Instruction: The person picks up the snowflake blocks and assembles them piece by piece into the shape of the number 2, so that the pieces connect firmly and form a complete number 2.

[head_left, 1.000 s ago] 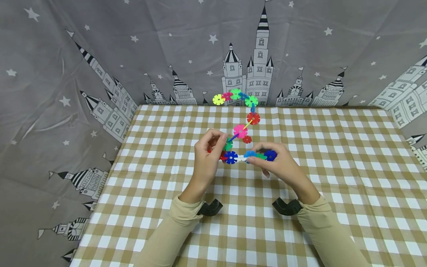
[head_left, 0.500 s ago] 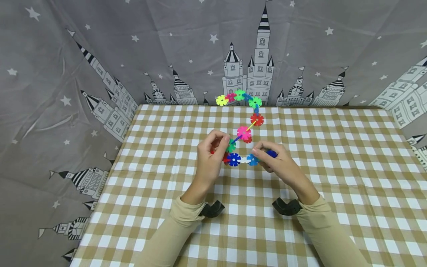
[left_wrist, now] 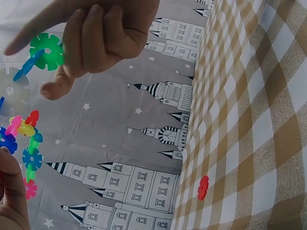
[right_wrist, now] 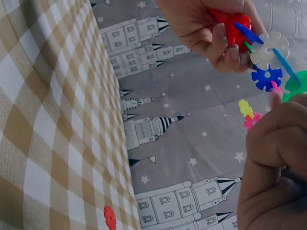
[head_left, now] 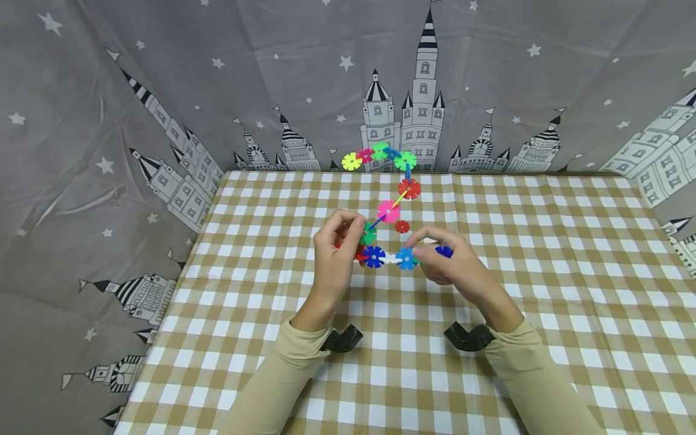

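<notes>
A chain of notched, interlocking snowflake discs (head_left: 388,211) in many colours is raised above the table. My left hand (head_left: 337,251) pinches it at its red discs, near a green disc (head_left: 368,234). The near row runs right through a dark blue disc (head_left: 374,257), a white one (head_left: 390,258) and a light blue one (head_left: 406,258). My right hand (head_left: 454,263) is at this row's right end, index finger and thumb spread apart around a green disc (left_wrist: 46,51) in the left wrist view, other fingers bent. Another dark blue disc (head_left: 444,251) shows between thumb and index, partly hidden.
One loose red disc (head_left: 402,227) lies on the brown-and-white checked tablecloth (head_left: 261,290). Behind the table hangs a grey curtain (head_left: 272,72) printed with castles and stars. A black wrist mount (head_left: 341,338) sticks out from each sleeve cuff.
The chain shifts slightly right, then back left, with my left hand keeping its grip. My right thumb moves from below the light blue disc up toward the index finger, exposing more of that disc.
</notes>
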A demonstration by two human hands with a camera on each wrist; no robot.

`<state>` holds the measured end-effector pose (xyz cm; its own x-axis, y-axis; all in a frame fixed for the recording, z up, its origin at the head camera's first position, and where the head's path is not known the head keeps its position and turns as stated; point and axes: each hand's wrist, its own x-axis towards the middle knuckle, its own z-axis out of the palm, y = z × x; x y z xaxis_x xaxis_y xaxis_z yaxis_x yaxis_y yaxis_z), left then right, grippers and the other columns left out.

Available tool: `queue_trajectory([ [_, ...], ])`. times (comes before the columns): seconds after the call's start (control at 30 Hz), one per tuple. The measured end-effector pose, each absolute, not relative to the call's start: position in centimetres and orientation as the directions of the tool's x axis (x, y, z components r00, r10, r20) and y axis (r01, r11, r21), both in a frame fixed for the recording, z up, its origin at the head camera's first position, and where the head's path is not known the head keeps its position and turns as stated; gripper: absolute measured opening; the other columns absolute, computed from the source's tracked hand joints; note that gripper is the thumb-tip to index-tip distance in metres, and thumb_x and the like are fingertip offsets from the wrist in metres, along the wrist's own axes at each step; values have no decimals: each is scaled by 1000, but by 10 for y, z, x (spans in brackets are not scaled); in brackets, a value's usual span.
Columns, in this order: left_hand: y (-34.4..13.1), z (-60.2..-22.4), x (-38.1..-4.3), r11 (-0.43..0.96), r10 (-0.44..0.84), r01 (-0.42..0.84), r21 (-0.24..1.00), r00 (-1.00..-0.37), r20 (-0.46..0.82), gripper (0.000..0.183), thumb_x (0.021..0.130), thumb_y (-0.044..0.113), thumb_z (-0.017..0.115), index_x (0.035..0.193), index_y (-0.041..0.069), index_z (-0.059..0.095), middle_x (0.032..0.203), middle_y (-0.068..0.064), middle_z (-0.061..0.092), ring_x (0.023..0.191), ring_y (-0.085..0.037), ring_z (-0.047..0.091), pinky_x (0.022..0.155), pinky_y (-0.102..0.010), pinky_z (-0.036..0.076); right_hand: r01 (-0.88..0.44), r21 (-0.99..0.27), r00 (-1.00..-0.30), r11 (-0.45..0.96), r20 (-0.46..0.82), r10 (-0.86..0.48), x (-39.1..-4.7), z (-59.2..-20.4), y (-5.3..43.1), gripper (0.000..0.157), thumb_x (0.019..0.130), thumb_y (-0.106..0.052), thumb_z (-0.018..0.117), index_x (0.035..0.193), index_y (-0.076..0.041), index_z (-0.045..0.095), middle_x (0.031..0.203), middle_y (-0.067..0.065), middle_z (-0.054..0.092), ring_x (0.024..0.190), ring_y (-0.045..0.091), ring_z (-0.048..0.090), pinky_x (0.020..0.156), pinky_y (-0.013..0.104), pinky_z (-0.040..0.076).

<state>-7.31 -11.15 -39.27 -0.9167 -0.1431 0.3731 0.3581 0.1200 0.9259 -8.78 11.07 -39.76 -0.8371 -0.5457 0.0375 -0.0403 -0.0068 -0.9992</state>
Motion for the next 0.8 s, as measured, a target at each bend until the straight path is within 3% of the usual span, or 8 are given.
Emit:
queue_trajectory([
  [0.07,-112,-392,-73,121,-146,361,925,-915,376,24,105,16,59,101,-6,65,74,1,51,57,-13,43,51,-21,36,-36,-998,-844,56,0,-536,-87,-397,111,3,100,-14,65,102,-12,65,56,-9,45,48,7,34,43,22,27],
  [0.13,-112,-392,-73,124,-146,361,924,-915,377,25,105,16,59,102,-8,64,74,2,51,57,-13,43,51,-21,36,-51,-992,-850,118,-19,-526,-87,-397,110,10,95,-12,73,101,-9,65,59,-9,51,50,6,38,47,22,31],
  [0.3,-112,-391,-72,123,-147,364,923,-913,380,27,105,17,58,102,-10,64,73,1,51,58,-13,43,52,-21,36,-100,-980,-855,169,-2,-518,-86,-396,109,16,92,-13,76,98,-5,63,70,-6,63,58,8,47,54,23,39],
  [0.53,-112,-390,-72,134,-153,351,927,-917,369,24,105,18,58,101,-5,65,77,0,53,60,-14,45,53,-21,37,-124,-982,-850,144,31,-526,-85,-395,108,15,95,-11,72,90,-8,58,72,-4,53,62,10,43,56,22,37],
  [0.8,-112,-389,-72,130,-156,347,929,-918,365,20,105,17,58,101,-1,66,78,0,54,62,-14,46,53,-21,37,-100,-987,-851,130,17,-525,-85,-394,108,18,93,-12,74,88,-8,56,76,-2,51,64,12,45,58,23,38],
])
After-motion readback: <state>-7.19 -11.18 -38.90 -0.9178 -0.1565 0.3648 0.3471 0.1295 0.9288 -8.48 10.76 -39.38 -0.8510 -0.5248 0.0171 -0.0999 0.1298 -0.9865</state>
